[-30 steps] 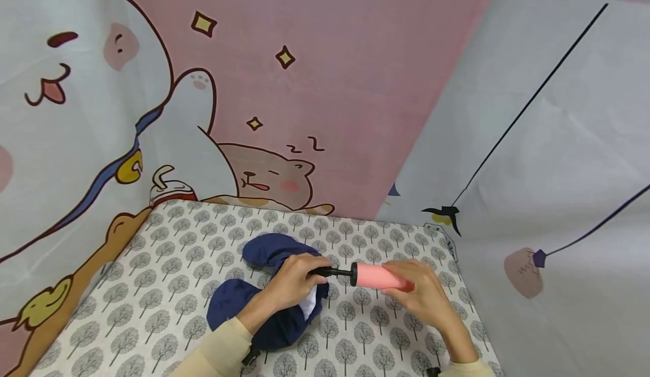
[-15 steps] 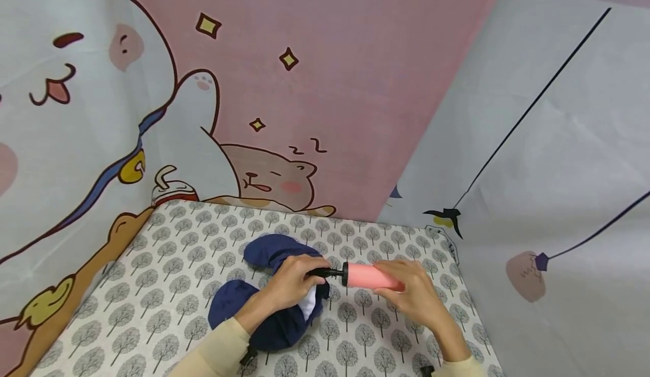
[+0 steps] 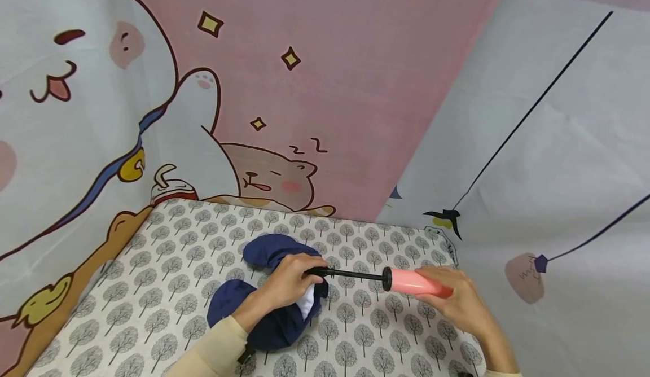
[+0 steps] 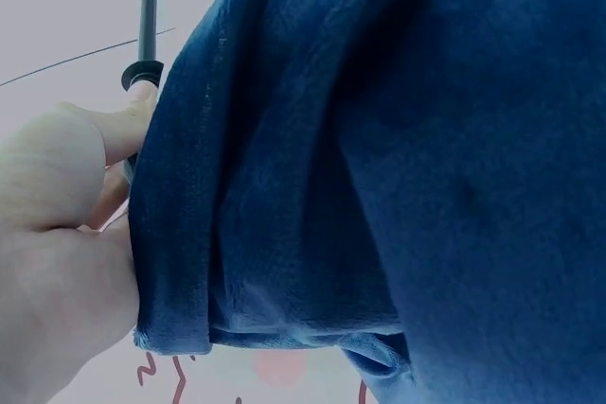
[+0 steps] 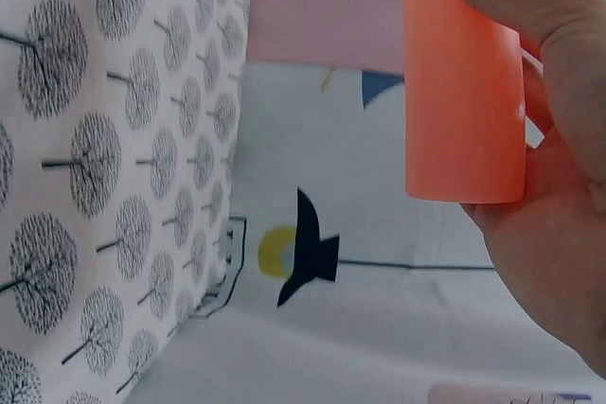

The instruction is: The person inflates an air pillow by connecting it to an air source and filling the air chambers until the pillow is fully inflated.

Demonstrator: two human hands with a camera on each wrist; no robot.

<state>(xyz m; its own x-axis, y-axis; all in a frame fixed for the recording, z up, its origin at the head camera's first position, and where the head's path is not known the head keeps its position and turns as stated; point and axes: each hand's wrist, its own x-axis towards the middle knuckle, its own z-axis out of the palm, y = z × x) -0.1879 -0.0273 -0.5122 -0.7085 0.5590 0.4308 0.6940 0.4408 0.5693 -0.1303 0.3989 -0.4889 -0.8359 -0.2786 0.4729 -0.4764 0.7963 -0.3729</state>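
A hand pump with a pink barrel [image 3: 406,281] and a black rod [image 3: 358,275] lies level between my two hands. My left hand [image 3: 289,280] grips its black end beside a navy U-shaped neck pillow [image 3: 231,301]. Fingers and pillow hide whether that end touches the pillow. White lining [image 3: 306,302] shows at an opening in the pillow below this hand. Farther right, my right hand [image 3: 454,295] holds the barrel near its far end. In the left wrist view, folds of navy cloth [image 4: 473,158] fill most of the picture. The barrel [image 5: 464,92] stands plain in the right wrist view.
A white cloth with grey tree prints [image 3: 167,286] covers the table. Behind it hangs a pink sheet with cartoon animals [image 3: 355,100], and a pale printed sheet [image 3: 574,157] rises on the right. A black buckle [image 3: 247,355] lies by the left sleeve.
My right hand first slid the barrel slightly left, then drew it well to the right. More black rod shows now. The left hand and pillow stay nearly in place.
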